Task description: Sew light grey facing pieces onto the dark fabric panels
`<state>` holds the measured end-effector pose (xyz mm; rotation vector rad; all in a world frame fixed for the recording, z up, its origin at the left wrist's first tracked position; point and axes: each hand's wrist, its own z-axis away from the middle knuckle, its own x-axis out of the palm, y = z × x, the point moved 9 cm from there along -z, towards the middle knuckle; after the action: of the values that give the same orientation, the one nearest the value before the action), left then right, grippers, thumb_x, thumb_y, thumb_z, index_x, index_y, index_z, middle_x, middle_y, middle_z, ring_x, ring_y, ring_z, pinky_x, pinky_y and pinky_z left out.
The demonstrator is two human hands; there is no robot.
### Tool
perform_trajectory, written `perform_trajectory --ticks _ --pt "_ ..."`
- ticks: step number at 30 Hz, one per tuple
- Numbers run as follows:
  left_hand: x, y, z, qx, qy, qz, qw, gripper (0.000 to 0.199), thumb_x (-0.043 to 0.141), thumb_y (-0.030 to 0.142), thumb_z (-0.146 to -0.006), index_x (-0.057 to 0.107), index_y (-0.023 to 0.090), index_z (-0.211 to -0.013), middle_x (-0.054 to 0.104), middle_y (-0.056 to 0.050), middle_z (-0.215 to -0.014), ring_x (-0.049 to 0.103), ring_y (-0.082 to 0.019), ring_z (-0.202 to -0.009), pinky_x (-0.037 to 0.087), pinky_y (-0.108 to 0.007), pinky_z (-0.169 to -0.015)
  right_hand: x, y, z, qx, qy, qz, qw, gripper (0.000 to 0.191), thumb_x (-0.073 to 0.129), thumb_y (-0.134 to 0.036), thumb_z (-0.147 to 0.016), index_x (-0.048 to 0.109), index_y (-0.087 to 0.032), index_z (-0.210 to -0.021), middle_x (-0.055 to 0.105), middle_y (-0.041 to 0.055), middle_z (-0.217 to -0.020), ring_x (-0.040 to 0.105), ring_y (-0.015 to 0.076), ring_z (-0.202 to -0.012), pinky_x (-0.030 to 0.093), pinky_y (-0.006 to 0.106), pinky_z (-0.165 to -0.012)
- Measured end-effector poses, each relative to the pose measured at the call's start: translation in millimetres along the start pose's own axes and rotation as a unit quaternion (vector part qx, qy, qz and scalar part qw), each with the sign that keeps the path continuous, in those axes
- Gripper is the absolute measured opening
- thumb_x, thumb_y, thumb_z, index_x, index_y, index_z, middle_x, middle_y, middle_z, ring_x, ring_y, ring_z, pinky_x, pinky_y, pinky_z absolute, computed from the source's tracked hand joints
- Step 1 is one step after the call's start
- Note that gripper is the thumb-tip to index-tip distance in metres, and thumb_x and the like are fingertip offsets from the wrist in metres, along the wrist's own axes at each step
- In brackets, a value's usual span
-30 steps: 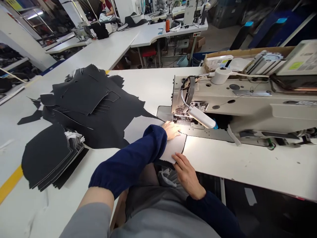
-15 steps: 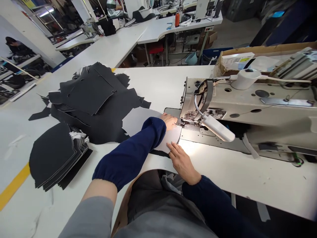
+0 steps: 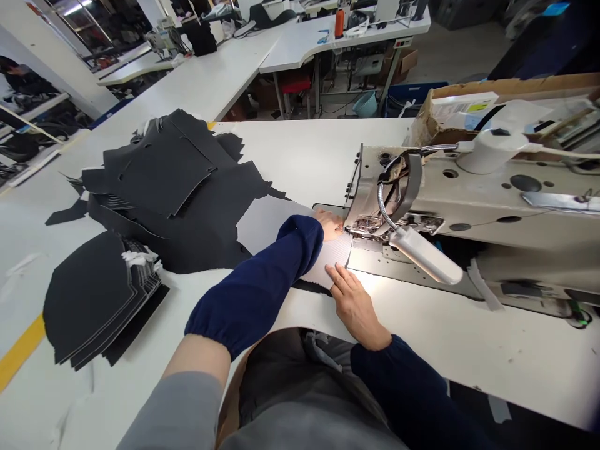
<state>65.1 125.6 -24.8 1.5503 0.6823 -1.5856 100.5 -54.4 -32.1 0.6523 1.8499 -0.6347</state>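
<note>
My left hand (image 3: 330, 225) lies flat on a pale grey cut piece (image 3: 330, 259), fingertips close to the presser foot (image 3: 370, 226) of a cream industrial sewing machine (image 3: 469, 206). My right hand (image 3: 357, 309) presses on the piece's near edge, fingers spread. My navy left sleeve hides part of the pale material, and I cannot tell whether the grey area (image 3: 262, 225) beyond it is the same piece. Further left lie a black cut sheet with slits (image 3: 159, 181) and a stack of black cut pieces (image 3: 94, 300).
A gooseneck lamp (image 3: 424, 255) lights the needle area. A cardboard box (image 3: 450, 115) stands behind the machine on the white worktable (image 3: 445, 356). Further tables and machines stand beyond, with a seated person (image 3: 14, 72) at far left.
The whole view has swung, leaving the machine further right in frame. The pale piece and both hands now sit closer to the presser foot.
</note>
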Motion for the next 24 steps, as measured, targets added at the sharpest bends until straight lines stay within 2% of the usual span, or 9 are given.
perform_trajectory --ticks 5,9,11,13,16,18,20,22,24 --pt "-2.7 8 3 0.023 0.028 0.001 0.999 0.018 0.047 0.021 -0.085 0.064 0.018 -0.09 0.067 -0.007 -0.091 0.058 -0.024 -0.091 0.035 -0.041 -0.081 2 0 0 0.011 -0.012 -0.005 1.0 0.027 0.039 0.003 -0.078 0.06 -0.014 -0.079 0.045 0.0092 -0.138 0.036 0.0294 -0.13 0.038 0.047 -0.101" --pt "-9.8 17 11 0.041 0.06 -0.015 0.997 0.022 0.045 0.017 -0.087 0.063 0.015 -0.099 0.065 -0.01 -0.099 0.054 -0.026 -0.101 0.032 -0.045 -0.093 -2 -4 0 0.007 0.009 0.01 1.0 0.025 0.039 0.001 -0.079 0.059 -0.013 -0.074 0.046 0.0114 -0.135 0.034 0.0294 -0.129 0.037 0.044 -0.099" --pt "-15.1 21 28 0.049 0.081 -0.017 0.995 0.025 0.046 0.021 -0.088 0.061 0.016 -0.107 0.062 -0.011 -0.111 0.051 -0.026 -0.108 0.025 -0.048 -0.102 -6 -4 0 0.021 0.023 0.016 0.999 0.026 0.038 0.0 -0.081 0.059 -0.014 -0.073 0.049 0.0117 -0.131 0.037 0.0277 -0.124 0.038 0.042 -0.096" --pt "-13.8 28 55 0.074 0.075 0.003 0.994 0.037 0.051 0.037 -0.088 0.056 0.017 -0.119 0.055 -0.012 -0.126 0.046 -0.027 -0.116 0.02 -0.051 -0.107 -11 0 1 0.055 0.035 0.017 0.998 0.027 0.038 -0.002 -0.083 0.06 -0.015 -0.073 0.054 0.0117 -0.118 0.044 0.0254 -0.11 0.041 0.039 -0.088" --pt "5.8 40 107 0.135 -0.002 0.036 0.99 0.061 0.053 0.055 -0.084 0.044 0.019 -0.132 0.039 -0.011 -0.143 0.033 -0.031 -0.131 0.021 -0.054 -0.108 -15 3 3 0.095 0.037 0.017 0.995 0.025 0.041 -0.005 -0.084 0.06 -0.016 -0.074 0.054 0.0097 -0.091 0.046 0.0217 -0.084 0.04 0.034 -0.071" --pt "18.6 42 135 0.148 -0.037 0.034 0.988 0.054 0.05 0.046 -0.087 0.042 0.019 -0.134 0.034 -0.009 -0.147 0.024 -0.03 -0.137 0.023 -0.053 -0.109 -18 -1 6 0.097 0.033 0.014 0.995 0.023 0.042 -0.005 -0.084 0.062 -0.015 -0.078 0.053 0.0097 -0.087 0.044 0.0215 -0.081 0.039 0.034 -0.07" --pt "23.6 39 150 0.131 -0.034 0.034 0.99 0.045 0.044 0.025 -0.089 0.044 0.019 -0.133 0.034 -0.006 -0.148 0.022 -0.026 -0.139 0.023 -0.047 -0.112 -20 -7 11 0.098 0.036 0.006 0.994 0.021 0.044 -0.008 -0.086 0.064 -0.012 -0.09 0.055 0.0119 -0.096 0.046 0.0239 -0.089 0.04 0.037 -0.077" --pt "23.9 36 153 0.11 -0.023 0.043 0.993 0.051 0.038 0.01 -0.084 0.044 0.019 -0.133 0.037 -0.002 -0.146 0.025 -0.021 -0.138 0.024 -0.041 -0.113 -22 -17 17 0.095 0.047 0.003 0.994 0.023 0.045 -0.013 -0.09 0.062 -0.009 -0.104 0.055 0.0145 -0.109 0.046 0.0262 -0.101 0.039 0.041 -0.087" --pt "23.2 38 150 0.102 -0.023 0.042 0.994 0.056 0.035 0.005 -0.081 0.043 0.021 -0.134 0.039 0.001 -0.145 0.028 -0.018 -0.136 0.026 -0.038 -0.112 -19 -30 22 0.083 0.05 0.003 0.995 0.028 0.045 -0.019 -0.092 0.06 -0.007 -0.112 0.053 0.0156 -0.12 0.044 0.0273 -0.11 0.036 0.044 -0.096"
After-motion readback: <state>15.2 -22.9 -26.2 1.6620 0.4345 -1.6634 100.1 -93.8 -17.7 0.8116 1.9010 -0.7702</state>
